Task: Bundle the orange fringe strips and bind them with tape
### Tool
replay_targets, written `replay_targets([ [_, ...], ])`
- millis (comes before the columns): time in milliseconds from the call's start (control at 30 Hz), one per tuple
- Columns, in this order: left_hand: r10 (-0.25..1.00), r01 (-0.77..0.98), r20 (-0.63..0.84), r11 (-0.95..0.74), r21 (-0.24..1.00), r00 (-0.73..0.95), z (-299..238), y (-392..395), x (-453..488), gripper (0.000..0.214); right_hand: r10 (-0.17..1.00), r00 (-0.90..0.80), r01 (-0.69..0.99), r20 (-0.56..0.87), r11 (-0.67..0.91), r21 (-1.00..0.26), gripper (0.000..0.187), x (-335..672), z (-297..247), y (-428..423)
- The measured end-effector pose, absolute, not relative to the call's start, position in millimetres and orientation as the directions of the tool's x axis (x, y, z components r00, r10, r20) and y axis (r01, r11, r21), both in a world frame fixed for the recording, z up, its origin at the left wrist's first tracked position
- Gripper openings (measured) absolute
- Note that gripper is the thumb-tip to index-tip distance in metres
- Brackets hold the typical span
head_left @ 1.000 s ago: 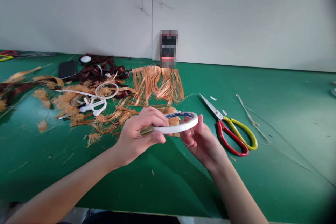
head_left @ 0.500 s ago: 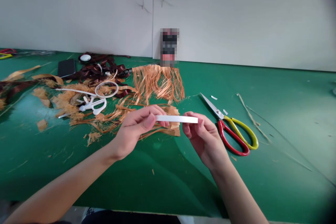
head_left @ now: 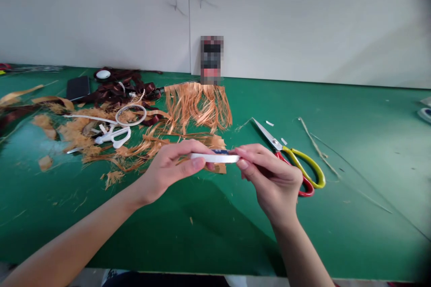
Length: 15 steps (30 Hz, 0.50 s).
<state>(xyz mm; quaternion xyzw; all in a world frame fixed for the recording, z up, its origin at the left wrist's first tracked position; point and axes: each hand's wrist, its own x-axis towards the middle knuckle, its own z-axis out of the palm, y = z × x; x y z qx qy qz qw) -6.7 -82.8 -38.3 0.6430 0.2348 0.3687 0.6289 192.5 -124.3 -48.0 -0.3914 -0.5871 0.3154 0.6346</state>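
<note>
Edge-on between my hands is a narrow roll of white tape, its dark blue printed inside just showing above the rim. My left hand grips its left end, thumb on the near side and fingers behind. At the right end, my right hand pinches thumb and forefinger together against the roll's edge. Both hands hold it above the green table, in front of a flat piece of tan ribbon with shredded strands. Large scissors with red and yellow handles lie beside my right hand, which partly covers the red one.
Tan fringe lies near a blurred upright card at the wall. To the left are white-handled scissors, a white ring, frayed fibres, dark brown ribbon and a black phone-like slab. Thin strands lie on the right.
My right hand has turned over, its back now more upward, and its fingertips have closed in on the roll's right end. The roll has tipped, showing its blue inside. The view has shifted slightly right.
</note>
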Motion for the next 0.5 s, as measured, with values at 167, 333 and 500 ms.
replay_targets([
  [167, 0.745, -0.009, 0.112, -0.141, 0.99, 0.657, -24.0, -89.9, -3.6, 0.021, 0.849, 0.053, 0.124, 0.526, 0.517, -0.847, 0.034, 192.5, -46.1, -125.4],
  [333, 0.754, 0.175, 0.007, -0.161, 0.971, 0.657, -18.4, -93.9, -3.5, 0.027, 0.829, -0.003, 0.16, 0.56, 0.553, -0.818, 0.035, 191.0, -41.9, -124.6],
  [500, 0.716, 0.196, -0.041, -0.136, 0.971, 0.697, -19.6, -98.8, -3.7, 0.029, 0.841, -0.046, 0.169, 0.539, 0.539, -0.825, 0.033, 189.8, -40.9, -124.3],
])
